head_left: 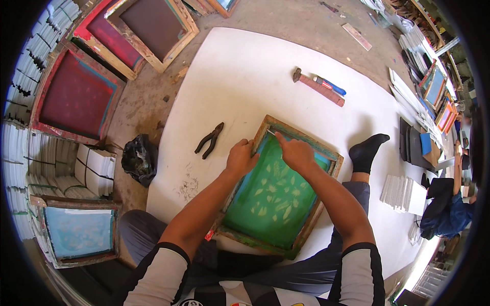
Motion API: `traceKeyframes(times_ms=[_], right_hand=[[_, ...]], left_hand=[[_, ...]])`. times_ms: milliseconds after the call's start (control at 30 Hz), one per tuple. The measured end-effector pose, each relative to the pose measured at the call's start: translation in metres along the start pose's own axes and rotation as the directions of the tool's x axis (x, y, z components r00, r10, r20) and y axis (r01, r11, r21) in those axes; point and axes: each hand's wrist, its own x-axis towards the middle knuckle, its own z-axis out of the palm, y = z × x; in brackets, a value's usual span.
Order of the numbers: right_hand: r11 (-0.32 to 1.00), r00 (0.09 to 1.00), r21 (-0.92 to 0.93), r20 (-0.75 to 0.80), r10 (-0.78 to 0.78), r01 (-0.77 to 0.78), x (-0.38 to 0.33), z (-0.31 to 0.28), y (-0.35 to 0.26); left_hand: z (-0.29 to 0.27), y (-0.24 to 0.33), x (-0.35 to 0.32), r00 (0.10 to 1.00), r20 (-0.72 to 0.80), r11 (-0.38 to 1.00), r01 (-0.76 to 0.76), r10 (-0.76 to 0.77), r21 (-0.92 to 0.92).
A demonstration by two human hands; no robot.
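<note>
A wooden screen-printing frame (275, 196) with green mesh and pale leaf shapes lies tilted across my lap. My left hand (242, 157) is closed on its left side rail near the far corner. In my right hand (296, 153) is a tool with a thin metal shaft (271, 133), its tip at the inner edge of the far rail; the fingers hide its handle. Black-handled pliers (210, 141) rest on the white sheet, left of the frame. Beyond the frame lie a hammer (320, 87) and a blue-handled tool (332, 85), side by side.
Thin scraps (189, 187) are scattered on the white sheet (229, 71). A black plastic bag (139, 159) sits at its left edge. More printing frames (76, 97) lean along the left, beside bundled white stacks (97, 166). A person (449, 214) is at the far right.
</note>
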Motion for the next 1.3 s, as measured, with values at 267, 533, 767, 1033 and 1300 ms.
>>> traceKeyframes(times_ms=[267, 533, 767, 1033, 1300], right_hand=[[0.857, 0.984, 0.490, -0.154, -0.092, 0.157, 0.023, 0.043, 0.038], [0.343, 0.922, 0.882, 0.375, -0.095, -0.324, 0.028, 0.024, 0.052], [0.408, 0.999, 0.912, 0.043, 0.025, -0.050, 0.017, 0.057, 0.044], [0.917, 0.976, 0.396, -0.174, 0.133, -0.054, -0.017, 0.036, 0.003], [0.944, 0.976, 0.324, -0.179, 0.121, -0.057, -0.017, 0.035, 0.000]], left_hand=[[0.001, -0.002, 0.002, 1.000, 0.008, 1.000, -0.006, 0.005, 0.006], [0.001, 0.001, 0.003, 0.999, 0.028, 1.000, 0.017, -0.017, 0.013], [0.001, 0.003, 0.003, 0.999, 0.037, 0.999, 0.036, -0.035, -0.008], [-0.001, 0.006, 0.002, 0.995, 0.049, 0.996, 0.086, -0.086, 0.002], [0.001, 0.005, 0.002, 0.998, 0.035, 0.998, 0.055, -0.055, 0.003]])
